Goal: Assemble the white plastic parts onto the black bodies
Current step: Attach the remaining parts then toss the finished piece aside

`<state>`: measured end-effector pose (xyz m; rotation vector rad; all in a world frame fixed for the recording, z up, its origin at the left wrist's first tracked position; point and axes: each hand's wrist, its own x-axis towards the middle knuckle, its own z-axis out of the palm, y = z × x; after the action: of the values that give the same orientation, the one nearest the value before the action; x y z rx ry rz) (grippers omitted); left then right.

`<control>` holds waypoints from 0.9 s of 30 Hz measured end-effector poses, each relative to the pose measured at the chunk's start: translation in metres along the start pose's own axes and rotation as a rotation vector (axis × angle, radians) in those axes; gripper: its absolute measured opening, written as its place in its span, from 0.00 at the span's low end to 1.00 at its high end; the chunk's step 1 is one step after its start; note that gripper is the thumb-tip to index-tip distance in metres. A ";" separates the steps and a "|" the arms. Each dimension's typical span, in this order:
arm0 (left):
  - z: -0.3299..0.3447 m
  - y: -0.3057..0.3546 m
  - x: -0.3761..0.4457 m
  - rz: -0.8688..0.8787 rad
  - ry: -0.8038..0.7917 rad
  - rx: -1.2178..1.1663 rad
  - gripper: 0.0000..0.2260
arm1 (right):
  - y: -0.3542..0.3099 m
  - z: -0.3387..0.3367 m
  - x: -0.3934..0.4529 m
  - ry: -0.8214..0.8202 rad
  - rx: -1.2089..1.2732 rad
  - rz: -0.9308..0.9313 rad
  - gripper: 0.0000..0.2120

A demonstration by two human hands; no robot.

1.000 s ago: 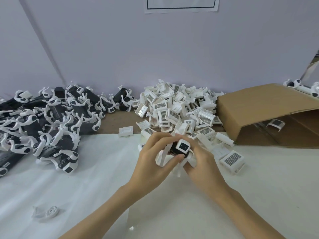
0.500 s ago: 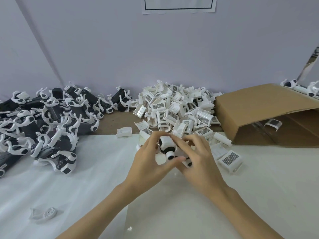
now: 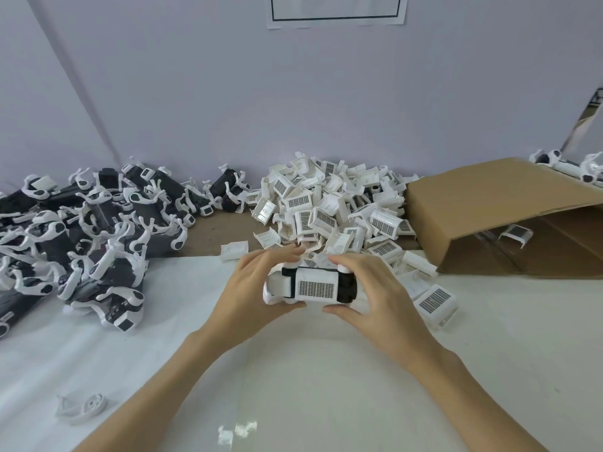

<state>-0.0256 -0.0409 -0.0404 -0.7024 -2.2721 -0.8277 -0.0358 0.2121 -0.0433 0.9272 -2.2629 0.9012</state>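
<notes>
A white-covered tabletop (image 3: 489,370) fills the lower view, running back to a pale lilac wall (image 3: 228,93) that carries a sheet of paper (image 3: 336,11) at twelve o'clock. At three o'clock a brown cardboard box (image 3: 489,203) lies on its side with its opening toward the viewer; one white part (image 3: 515,234) sits inside it. At nine o'clock a large heap of black bodies (image 3: 81,230), many already fitted with curved white pieces, spreads along the left edge. At twelve o'clock, just behind the hands, a pile of white plastic parts (image 3: 329,210) with gridded faces rests against the wall, with a few spilled toward two o'clock.

At the centre, two bare forearms reach in from six o'clock. The left hand (image 3: 248,295) grips the left end of a black body (image 3: 346,288) held level above the tabletop, its fingers curled over the top and its thumb underneath. The right hand (image 3: 375,295) grips the right end the same way. A white plastic part (image 3: 315,285), grid facing the viewer, sits on the middle of that body between the two hands.

At seven o'clock a small white wheel-shaped piece (image 3: 83,407) lies alone on the tabletop.
</notes>
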 end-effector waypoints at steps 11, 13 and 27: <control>-0.002 0.016 0.003 -0.353 -0.161 -0.652 0.25 | 0.007 -0.005 -0.003 -0.090 0.076 0.192 0.37; 0.005 0.023 0.002 -0.403 -0.145 -0.777 0.21 | 0.004 -0.004 0.000 -0.079 0.138 0.145 0.26; 0.015 0.033 0.000 -0.439 -0.049 -0.705 0.16 | -0.004 -0.006 0.001 -0.052 0.381 0.198 0.15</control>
<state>-0.0101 -0.0086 -0.0373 -0.5084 -2.1914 -1.8874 -0.0325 0.2139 -0.0369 0.9009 -2.2989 1.4479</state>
